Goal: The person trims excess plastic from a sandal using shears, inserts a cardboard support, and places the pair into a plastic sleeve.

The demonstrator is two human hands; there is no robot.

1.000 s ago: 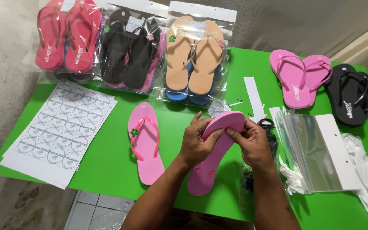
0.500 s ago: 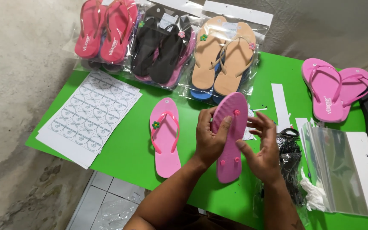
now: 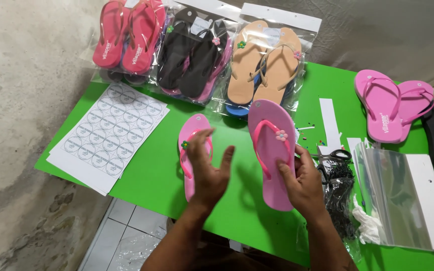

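Tabletop: sandal (image 3: 273,150) flipped (strap-up now).

The light is bright and soft, like daylight. The green bench (image 3: 141,175) looks very bright. White shine sits on the clear bags (image 3: 257,30) at the bench's far edge. The left hand (image 3: 209,170) looks a little blurry. Soft shadows lie under both hands.

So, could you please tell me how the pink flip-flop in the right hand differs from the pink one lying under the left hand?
The held flip-flop is gripped by the right hand and raised off the green table; the lying flip-flop rests flat on it, under the open left hand. The held one's strap carries a pale pink flower, the lying one's a green one. Both are pink, straps up.
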